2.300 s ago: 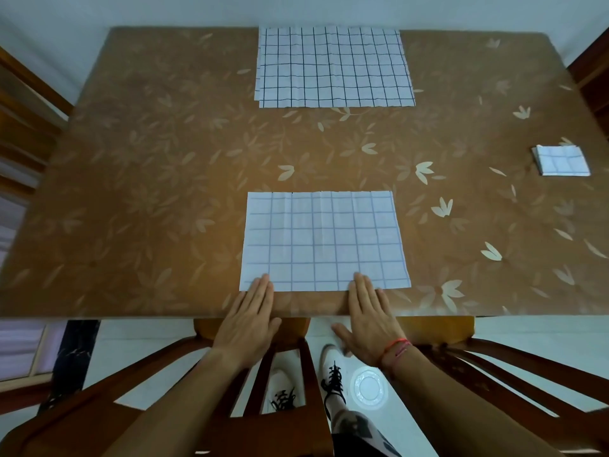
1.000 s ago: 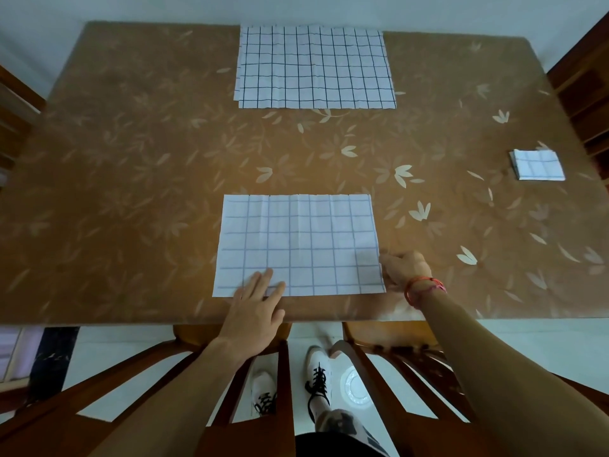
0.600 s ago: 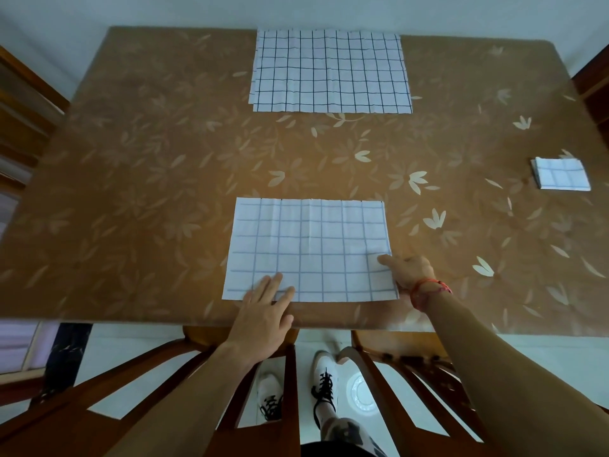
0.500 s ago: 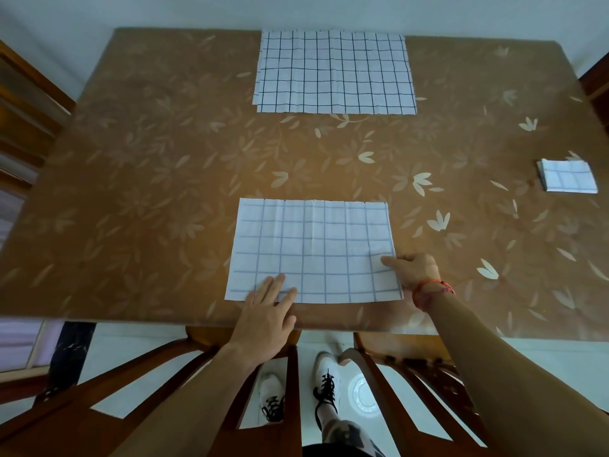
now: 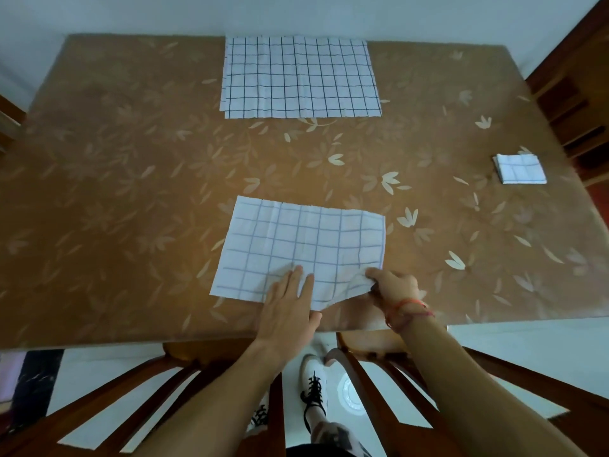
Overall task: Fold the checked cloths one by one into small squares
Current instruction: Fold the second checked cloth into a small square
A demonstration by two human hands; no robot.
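A white cloth with pale blue checks [image 5: 303,242] lies folded in a rectangle near the table's front edge. My left hand [image 5: 288,308] rests flat on its near edge, fingers straight. My right hand [image 5: 393,286] pinches the cloth's near right corner, which is lifted and wrinkled off the table. A second cloth with dark checks [image 5: 298,77] lies spread flat at the far edge. A small folded square cloth [image 5: 519,168] sits at the right.
The brown table [image 5: 131,192] has a leaf pattern and its front edge runs just below my hands. Wooden chairs [image 5: 204,374] stand under the front edge, and another chair [image 5: 573,103] stands at the far right.
My right hand has lifted the near right corner of the cloth and pulled it inward, wrinkling that side. My left hand has slid right along the near edge.
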